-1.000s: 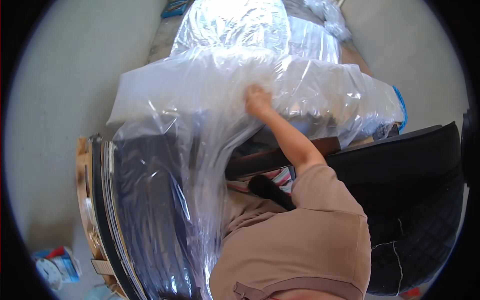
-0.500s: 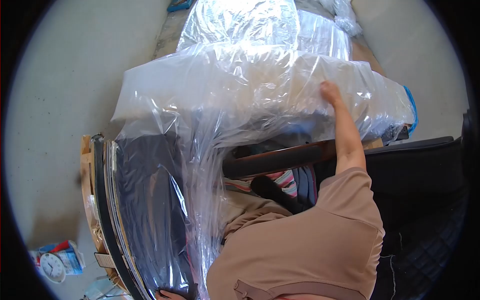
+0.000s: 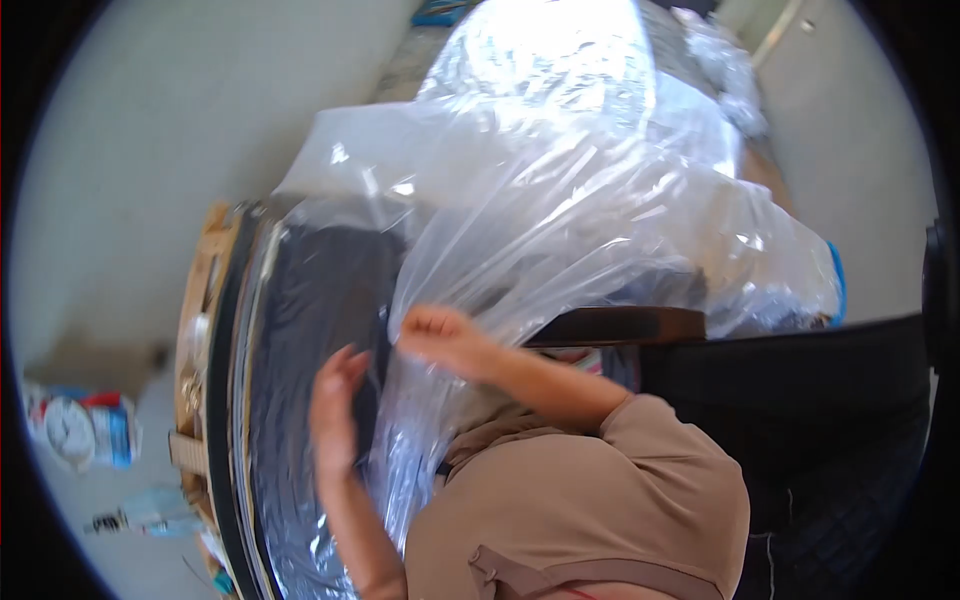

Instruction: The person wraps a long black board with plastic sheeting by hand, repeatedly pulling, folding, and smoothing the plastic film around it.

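A clear plastic sheet [image 3: 530,220] covers a long pale padded piece and hangs toward my body in taut folds. My right hand [image 3: 437,334] is closed on the sheet, and creases fan out from the fist. My left hand [image 3: 338,400] is raised beside it, over a dark plastic-covered panel [image 3: 320,300]. Its fingers look apart and slightly bent, though blurred, with nothing visible in them. A dark bar with a brown wooden edge [image 3: 620,326] lies partly under the sheet, in front of me.
Wooden slats [image 3: 198,330] and upright boards stand along the left. A round white clock [image 3: 70,432] lies near packets on the floor. Black quilted fabric [image 3: 800,430] spreads on the right. Shiny plastic-wrapped items [image 3: 545,60] stand behind, beside a pale wall [image 3: 200,130].
My right hand has come left and toward me, drawing the sheet into taut diagonal folds. My left hand has risen from the lower edge over the dark panel. The view has shifted.
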Available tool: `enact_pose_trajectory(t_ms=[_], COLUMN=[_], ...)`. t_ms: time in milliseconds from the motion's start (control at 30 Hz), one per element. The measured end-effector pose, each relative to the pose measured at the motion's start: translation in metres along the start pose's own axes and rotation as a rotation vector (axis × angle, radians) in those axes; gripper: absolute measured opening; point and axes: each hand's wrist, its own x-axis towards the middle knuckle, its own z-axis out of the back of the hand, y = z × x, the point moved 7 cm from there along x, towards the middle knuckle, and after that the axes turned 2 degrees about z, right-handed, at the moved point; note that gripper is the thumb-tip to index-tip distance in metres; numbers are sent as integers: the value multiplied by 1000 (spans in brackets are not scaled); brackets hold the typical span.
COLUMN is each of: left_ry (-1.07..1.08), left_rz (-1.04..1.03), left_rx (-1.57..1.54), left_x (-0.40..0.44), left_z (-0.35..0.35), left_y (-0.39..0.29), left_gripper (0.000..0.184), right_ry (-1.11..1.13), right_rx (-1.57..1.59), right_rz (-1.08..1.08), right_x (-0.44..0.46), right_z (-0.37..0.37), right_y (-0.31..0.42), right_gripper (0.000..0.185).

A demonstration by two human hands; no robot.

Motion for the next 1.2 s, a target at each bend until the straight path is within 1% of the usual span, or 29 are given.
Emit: enact_pose_trajectory(t_ms=[33, 67, 100, 133, 167, 200, 267, 300, 333, 367, 400, 433, 500, 533, 600, 633, 700, 733, 767, 800, 833, 867, 933, 967, 1033, 1067, 1100, 1133, 1200], left_ry=[11, -12, -98, -186, -270, -327, -296, -220, -126, -22, 180, 165, -23, -100, -273, -289, -244, -109, -62, -17, -105, -112, -231, -277, -193, -104, -42, 21, 148], left_rz=[-48, -24, -82, -149, -220, -202, 58, 295, 433, 569, 470, 461, 219, 230, 167, 218, 382, 481, 419, 356, 246, 244, 126, 111, 142, 132, 199, 266, 342], left_rx=[116, 82, -82, -116, -146, -231, -673, -682, -757, -829, -672, -684, -642, -687, -851, -866, -862, -912, -772, -630, -704, -710, -811, -836, -619, -403, -123, 157, 488], left_x=[5, 5, 6, -1, -10, -15, -17, -21, -24, -28, -28, -28, -24, -24, -20, -23, -29, -32, -32, -33, -33, -35, -34, -35, -47, -58, -73, -89, -123], left_z=[-16, -20, -19, -12, -4, 1, -10, -20, -33, -45, -44, -39, -14, -1, 12, 15, 6, -8, -11, -15, -13, -8, 11, 15, 17, 13, 9, 5, 2], left_y=[8, 17, 27, 28, 26, 30, 52, 56, 62, 69, 68, 72, 62, 58, 58, 56, 56, 64, 78, 78, 74, 74, 64, 64, 67, 74, 88, 107, 171], left_gripper=[36, 33, 25, 21, 19, 18, 13, 12, 14, 17, 12, 12, 8, 10, 10, 11, 17, 26, 26, 25, 22, 22, 23, 28, 28, 29, 30, 31, 29], right_ry=[81, -14, -109, -96, -123, -153, -173, -141, -112, -142, -173, -213, -243, -225, -187, -159, -155, -159, -134, -64, 6, -22, -90, -64, -157, -287, -403, -613, -535], right_rx=[23, -70, -170, -269, -380, -499, -656, -743, -746, -778, -807, -830, -767, -681, -686, -686, -661, -630, -663, -714, -764, -693, -618, -558, -720, -759, -1144, -1523, -452], right_rz=[38, 90, 141, 290, 283, 285, 363, 401, 396, 505, 618, 672, 612, 548, 521, 496, 479, 463, 461, 404, 350, 321, 315, 337, 355, 417, 583, 726, 872], right_x=[1, 1, -2, -1, -3, -2, -2, -1, 2, 1, -1, 0, 1, 1, -2, -2, -1, 0, 3, 5, 7, 7, 14, 20, 38, 54, 70, 83, 99], right_z=[-36, -45, -46, -39, -31, -24, -30, -30, -33, -37, -40, -40, -32, -30, -36, -40, -45, -47, -51, -57, -62, -59, -48, -48, -44, -26, 1, 27, 65], right_y=[-8, -9, -8, -7, -4, 1, 19, 15, 10, 14, 19, 22, 14, 9, 12, 14, 17, 17, 12, 6, 0, -3, 10, 24, 70, 103, 160, 216, 328], right_gripper=[7, 6, 6, 6, 6, 6, 6, 4, 4, 5, 7, 7, 8, 8, 8, 8, 8, 10, 10, 10, 9, 9, 10, 10, 8, 6, 9, 16, 18])
